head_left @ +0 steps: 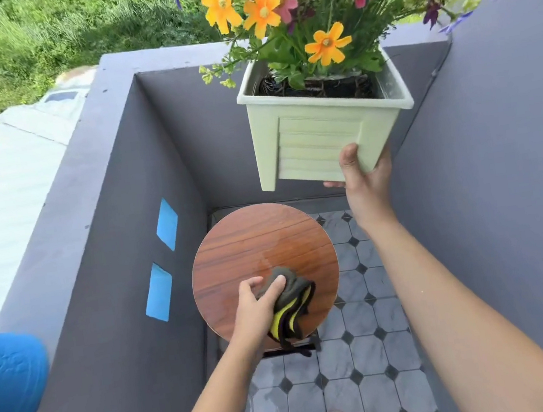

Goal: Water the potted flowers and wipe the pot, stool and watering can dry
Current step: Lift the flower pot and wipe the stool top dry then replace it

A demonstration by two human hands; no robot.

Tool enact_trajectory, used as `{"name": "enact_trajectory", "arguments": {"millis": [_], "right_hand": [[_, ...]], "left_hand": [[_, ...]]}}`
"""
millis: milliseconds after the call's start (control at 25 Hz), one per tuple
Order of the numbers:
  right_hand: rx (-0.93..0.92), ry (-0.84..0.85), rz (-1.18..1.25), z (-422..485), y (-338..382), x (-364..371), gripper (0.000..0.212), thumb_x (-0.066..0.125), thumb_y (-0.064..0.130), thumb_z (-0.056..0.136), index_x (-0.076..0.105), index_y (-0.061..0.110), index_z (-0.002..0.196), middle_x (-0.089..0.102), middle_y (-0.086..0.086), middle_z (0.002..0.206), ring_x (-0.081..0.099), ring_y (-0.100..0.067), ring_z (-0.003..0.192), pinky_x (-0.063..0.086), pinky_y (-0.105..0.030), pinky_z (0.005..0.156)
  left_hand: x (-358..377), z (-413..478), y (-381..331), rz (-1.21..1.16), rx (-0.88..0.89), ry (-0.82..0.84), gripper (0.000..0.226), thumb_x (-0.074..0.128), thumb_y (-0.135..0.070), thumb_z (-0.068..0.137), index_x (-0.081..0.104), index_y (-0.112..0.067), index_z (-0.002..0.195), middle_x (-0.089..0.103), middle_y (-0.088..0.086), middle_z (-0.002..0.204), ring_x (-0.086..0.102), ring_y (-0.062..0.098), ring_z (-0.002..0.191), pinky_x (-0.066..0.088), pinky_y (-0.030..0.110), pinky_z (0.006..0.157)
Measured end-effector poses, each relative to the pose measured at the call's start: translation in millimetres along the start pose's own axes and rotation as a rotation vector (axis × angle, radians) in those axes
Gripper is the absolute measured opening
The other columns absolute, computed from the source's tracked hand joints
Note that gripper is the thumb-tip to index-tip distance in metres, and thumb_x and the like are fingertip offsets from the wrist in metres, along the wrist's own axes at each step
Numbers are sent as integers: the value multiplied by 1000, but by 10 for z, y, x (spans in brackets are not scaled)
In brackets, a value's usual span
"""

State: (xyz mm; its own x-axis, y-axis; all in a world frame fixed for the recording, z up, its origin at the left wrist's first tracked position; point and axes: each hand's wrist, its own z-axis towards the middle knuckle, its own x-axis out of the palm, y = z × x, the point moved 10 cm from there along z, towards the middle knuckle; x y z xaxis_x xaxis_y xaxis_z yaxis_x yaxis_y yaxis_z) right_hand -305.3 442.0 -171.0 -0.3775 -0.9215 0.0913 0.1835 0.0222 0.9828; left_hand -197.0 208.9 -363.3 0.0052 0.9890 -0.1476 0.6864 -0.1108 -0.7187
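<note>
Drying the stool here, so a few tips. Way off to the left of the left hand [254, 306] there's a blue plastic thing [6, 379] on the wall ledge. It could be the watering can, but I can't tell from this angle.

The left hand is down on the near part of the stool [250, 239], with the fingers curled over a bunched grey-and-yellow cloth [296, 302] and pressing it onto the wood. Just past the fingertips, toward the middle of the seat, there's a shiny wet patch [290, 251]. I'd push the cloth forward through that and sweep out to the rim instead of scrubbing one spot. Opening the cloth up a bit would probably soak up more, since a loose corner just hangs off the near edge.

Over to the right and well above the stool, the right hand [363, 176] has the pale green pot [316, 137] up in the air. The thumb is on the front face by the bottom corner and the fingers are tucked under the base. A one-handed corner grip on a pot full of soil and flowers [265, 9] looks tippy to me, so keep it level and be quick. The underside of the pot is probably damp too. I'd give it a swipe before it goes back down, or the seat just gets wet again.
</note>
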Motion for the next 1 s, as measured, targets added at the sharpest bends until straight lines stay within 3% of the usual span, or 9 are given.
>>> {"name": "enact_trajectory", "arguments": {"millis": [80, 200, 320, 400, 520, 640, 800, 920, 1000], "right_hand": [[-2, -4, -1, -17, -8, -20, 101, 62, 75, 59, 34, 12, 133, 54, 12, 109, 65, 3, 95, 59, -26, 56], [7, -38, -5, -9, -25, -83, 107, 62, 76, 60, 34, 7, 137, 56, 9, 111, 65, -6, 100, 61, -32, 60], [12, -50, -2, 4, -31, -139, 110, 63, 77, 60, 33, 7, 139, 57, 5, 114, 65, -14, 104, 61, -37, 64], [16, -49, 11, 5, -1, -132, 112, 63, 78, 58, 32, 6, 139, 57, 5, 113, 65, -14, 103, 59, -28, 56], [14, -63, 22, 19, 30, -153, 114, 63, 78, 57, 33, 6, 140, 57, -1, 118, 65, -19, 106, 58, -27, 55], [10, -49, 33, 27, 55, -146, 114, 64, 78, 57, 33, 5, 139, 58, -4, 120, 63, -27, 111, 58, -27, 55], [0, -42, 54, 24, 78, -162, 108, 64, 76, 59, 36, 5, 135, 59, 3, 113, 64, -26, 108, 58, -26, 55], [-4, -40, 63, 32, 63, -159, 103, 64, 75, 60, 38, 7, 133, 60, 3, 112, 64, -27, 108, 58, -25, 55], [1, -42, 61, 44, 59, -150, 102, 64, 75, 61, 38, 8, 132, 60, 5, 112, 64, -27, 109, 58, -25, 55]], "left_hand": [[121, 78, 74, 214, -31, 22, 59, 58, -60, 77, 44, -16, 114, 61, 10, 114, 61, 31, 101, 51, 43, 86], [52, 19, -225, 1071, 356, -341, 37, 60, -45, 82, 56, -16, 104, 58, 10, 122, 54, 36, 108, 44, 49, 77], [347, -128, -308, 1227, 675, -293, 27, 59, -40, 78, 57, -14, 82, 52, 7, 92, 59, 32, 74, 44, 37, 52], [452, -149, -213, 1235, 657, -179, 39, 63, -50, 70, 59, -12, 82, 55, 7, 82, 56, 29, 67, 45, 36, 47], [427, -156, -259, 1142, 719, -175, 37, 82, -19, 58, 59, -9, 85, 59, 11, 83, 54, 31, 68, 47, 37, 49], [-53, -42, -330, 711, 522, -306, 10, 53, -5, 83, 53, -6, 93, 61, 13, 89, 50, 31, 78, 40, 36, 65], [-910, 122, -193, 371, 242, -495, 28, 43, -7, 90, 57, -6, 115, 65, 16, 111, 54, 33, 103, 35, 34, 80], [-1140, 118, -247, 381, 239, -617, 39, 45, -17, 92, 46, -5, 129, 55, 18, 127, 47, 36, 117, 36, 43, 95], [-991, 135, -275, 496, 203, -573, 61, 52, -36, 90, 34, -3, 137, 45, 22, 134, 41, 40, 122, 35, 48, 98]]}}
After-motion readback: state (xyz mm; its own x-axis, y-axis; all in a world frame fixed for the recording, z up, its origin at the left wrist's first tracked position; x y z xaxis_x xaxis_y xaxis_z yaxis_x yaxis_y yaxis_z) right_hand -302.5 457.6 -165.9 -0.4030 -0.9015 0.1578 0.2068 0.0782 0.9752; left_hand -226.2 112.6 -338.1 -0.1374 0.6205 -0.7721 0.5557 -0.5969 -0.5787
